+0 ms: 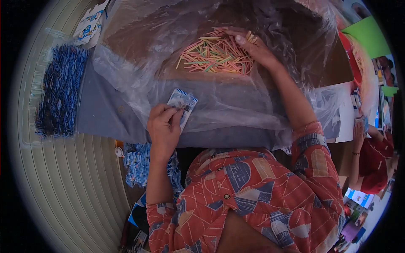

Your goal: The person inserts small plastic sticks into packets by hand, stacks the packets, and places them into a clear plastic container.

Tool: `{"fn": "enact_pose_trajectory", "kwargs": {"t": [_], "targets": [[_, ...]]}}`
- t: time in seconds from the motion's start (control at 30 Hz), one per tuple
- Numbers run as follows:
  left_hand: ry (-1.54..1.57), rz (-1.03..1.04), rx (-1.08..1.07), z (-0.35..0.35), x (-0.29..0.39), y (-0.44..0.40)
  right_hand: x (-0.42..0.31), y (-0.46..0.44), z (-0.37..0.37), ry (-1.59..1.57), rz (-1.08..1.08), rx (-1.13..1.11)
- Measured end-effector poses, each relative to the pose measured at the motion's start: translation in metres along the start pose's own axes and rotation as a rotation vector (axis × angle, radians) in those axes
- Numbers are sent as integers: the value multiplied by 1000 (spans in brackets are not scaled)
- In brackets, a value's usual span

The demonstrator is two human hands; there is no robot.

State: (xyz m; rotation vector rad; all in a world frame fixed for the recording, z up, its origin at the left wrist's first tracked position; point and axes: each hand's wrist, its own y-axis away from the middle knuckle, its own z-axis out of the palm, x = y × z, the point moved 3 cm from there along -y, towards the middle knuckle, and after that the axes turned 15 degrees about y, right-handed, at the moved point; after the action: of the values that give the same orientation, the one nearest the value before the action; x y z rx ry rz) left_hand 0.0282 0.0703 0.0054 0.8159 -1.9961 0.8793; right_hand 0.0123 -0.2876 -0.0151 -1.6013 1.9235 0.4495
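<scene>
In my left hand [163, 128], pinched between thumb and fingers, is a small printed plastic packet [182, 101] in white and blue. It is held over the grey cloth on the near side of the box. My right hand [258, 49] reaches into the plastic-lined box, at the right edge of a heap of thin coloured sticks [215, 57] in pink, yellow and green. A few sticks [251, 37] show between its thumb and fingers. Some of its fingertips are hidden by the hand and the heap.
Clear plastic sheeting [122, 63] lines the cardboard box [329, 63]. Strips of blue packets [61, 90] fill a clear tray at left, beside a slatted wall [93, 181]. More blue packets [137, 164] hang below the table. At right, another person [373, 162] in red handles a packet.
</scene>
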Motion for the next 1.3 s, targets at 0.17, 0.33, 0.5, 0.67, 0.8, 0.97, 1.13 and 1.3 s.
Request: {"fn": "enact_pose_trajectory", "kwargs": {"t": [0.17, 0.33, 0.5, 0.67, 0.8, 0.97, 1.13, 1.3], "targets": [[426, -56, 71, 1, 5, -20, -32, 6, -35, -748, -168, 87], [644, -70, 62, 44, 25, -62, -109, 22, -40, -1003, -365, -33], [940, 59, 49, 79, 41, -81, -132, 26, -39, -861, -362, -57], [1000, 82, 27, 94, 36, -90, -104, 31, -27, -779, -252, -162], [1097, 42, -89, 104, 42, -100, -116, 33, -41, -322, -446, -6], [1290, -29, -38, 110, 44, -108, -121, 25, -50, -806, -251, 83], [1376, -10, -68, 110, 47, -102, -130, 19, -28, -520, -292, -88], [772, 73, 254, 26, 48, -56, -108, 5, -50, -712, -142, -13]]}}
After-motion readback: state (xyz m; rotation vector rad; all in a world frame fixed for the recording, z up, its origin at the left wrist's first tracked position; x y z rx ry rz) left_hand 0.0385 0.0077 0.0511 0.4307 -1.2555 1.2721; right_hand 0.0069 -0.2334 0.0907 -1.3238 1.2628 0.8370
